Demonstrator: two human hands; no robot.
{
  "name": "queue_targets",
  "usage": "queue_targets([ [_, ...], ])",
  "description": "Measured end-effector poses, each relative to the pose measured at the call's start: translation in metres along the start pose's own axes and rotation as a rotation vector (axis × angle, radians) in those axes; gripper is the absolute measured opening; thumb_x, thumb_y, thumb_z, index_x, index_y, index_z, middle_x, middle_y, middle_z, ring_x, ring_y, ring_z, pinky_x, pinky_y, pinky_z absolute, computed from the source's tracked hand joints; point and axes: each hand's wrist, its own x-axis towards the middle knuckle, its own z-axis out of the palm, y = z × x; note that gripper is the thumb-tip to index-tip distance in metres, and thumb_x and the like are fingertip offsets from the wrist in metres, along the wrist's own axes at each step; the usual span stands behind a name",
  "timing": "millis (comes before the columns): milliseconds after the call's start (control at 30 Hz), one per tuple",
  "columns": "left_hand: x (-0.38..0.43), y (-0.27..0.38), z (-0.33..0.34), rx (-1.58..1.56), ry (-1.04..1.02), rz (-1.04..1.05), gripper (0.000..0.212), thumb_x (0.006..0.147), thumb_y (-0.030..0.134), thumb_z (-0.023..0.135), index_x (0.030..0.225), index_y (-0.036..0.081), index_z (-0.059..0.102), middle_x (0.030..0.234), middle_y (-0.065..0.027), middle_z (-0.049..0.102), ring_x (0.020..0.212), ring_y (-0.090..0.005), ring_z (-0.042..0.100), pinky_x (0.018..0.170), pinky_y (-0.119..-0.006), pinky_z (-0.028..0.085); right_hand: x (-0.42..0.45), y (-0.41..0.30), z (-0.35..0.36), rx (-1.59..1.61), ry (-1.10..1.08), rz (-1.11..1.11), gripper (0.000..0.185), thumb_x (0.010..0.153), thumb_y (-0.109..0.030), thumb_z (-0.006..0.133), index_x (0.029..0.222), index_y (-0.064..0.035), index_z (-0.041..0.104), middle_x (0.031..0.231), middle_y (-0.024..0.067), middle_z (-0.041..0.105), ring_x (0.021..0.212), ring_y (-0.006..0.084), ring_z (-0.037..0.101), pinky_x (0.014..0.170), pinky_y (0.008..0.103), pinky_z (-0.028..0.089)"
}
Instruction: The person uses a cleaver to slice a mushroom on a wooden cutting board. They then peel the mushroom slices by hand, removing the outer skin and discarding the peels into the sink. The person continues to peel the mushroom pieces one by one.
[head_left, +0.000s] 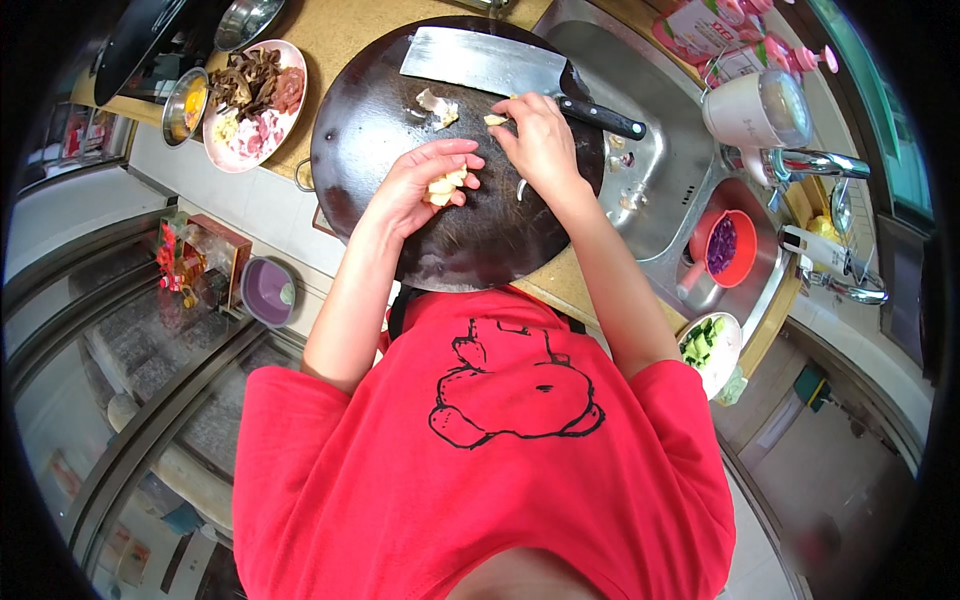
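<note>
My left hand (409, 187) is cupped around several pale, peeled garlic cloves (444, 187) above a round, dark chopping board (375, 157). To its right, the fingertips of my right hand (544, 142) are at a small garlic piece (495, 119), apparently pinching it; the thumb and fingers partly hide the contact. A broad cleaver (487, 61) lies flat across the far part of the board, its black handle pointing right past the edge. Between the blade and my left hand sit papery skin scraps with a bit of garlic (440, 109). One thin white peel (521, 189) rests below my right wrist.
At left, an oval plate (296, 56) bears sliced meat, dark mushroom-like strips and minced garlic, beside a metal bowl of egg (176, 120). A steel sink (660, 187) at right has a red strainer (739, 277) of purple shreds. Cut cucumber fills a plate (726, 367) near my right elbow.
</note>
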Motion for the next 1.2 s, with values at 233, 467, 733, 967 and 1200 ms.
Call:
queue_targets([
  [233,0.007,-0.001,-0.001,0.031,0.023,0.008,0.022,0.086,0.015,0.056,0.103,0.001,0.057,0.067,0.0,0.048,0.055,-0.0071,0.044,0.042,-0.018,0.033,-0.01,-0.01,-0.014,0.456,-0.136,0.331,0.015,0.073,-0.015,0.069,0.083,-0.0043,0.066,0.076,0.0066,0.064,0.066,0.017,0.06,0.062,0.0296,0.048],
  [467,0.009,-0.001,0.02,0.111,0.072,0.135,0.021,0.084,0.019,0.062,0.097,0.003,0.06,0.062,0.001,0.051,0.048,-0.0062,0.045,0.041,-0.019,0.034,-0.014,-0.018,-0.04,1.142,-0.244,0.67,0.023,0.078,-0.014,0.068,0.092,0.0032,0.064,0.079,0.0049,0.065,0.067,0.0076,0.058,0.058,0.0209,0.047],
  [733,0.005,0.0,0.036,0.28,0.131,0.148,0.018,0.084,0.022,0.062,0.093,0.006,0.061,0.063,0.0022,0.05,0.05,-0.0054,0.045,0.041,-0.018,0.032,-0.022,-0.021,-0.039,0.998,-0.046,0.579,0.02,0.077,-0.013,0.069,0.089,0.002,0.064,0.079,0.0057,0.066,0.067,0.0077,0.059,0.058,0.0209,0.048],
  [967,0.004,0.001,0.036,0.255,0.154,0.147,0.017,0.085,0.02,0.061,0.087,0.003,0.061,0.06,0.0017,0.051,0.045,-0.0048,0.043,0.04,-0.018,0.032,-0.02,-0.041,-0.056,0.521,0.002,0.245,0.016,0.07,-0.011,0.068,0.084,-0.0037,0.064,0.078,0.0068,0.059,0.065,0.0159,0.057,0.06,0.0272,0.047],
  [1200,0.001,0.0,0.034,0.242,0.12,0.16,0.016,0.086,0.02,0.057,0.088,0.004,0.061,0.062,0.0013,0.051,0.048,-0.006,0.045,0.04,-0.018,0.031,-0.02,-0.035,-0.056,0.566,-0.03,0.345,0.018,0.073,-0.014,0.068,0.086,-0.0019,0.067,0.077,0.0098,0.063,0.063,0.0149,0.061,0.06,0.0256,0.049],
])
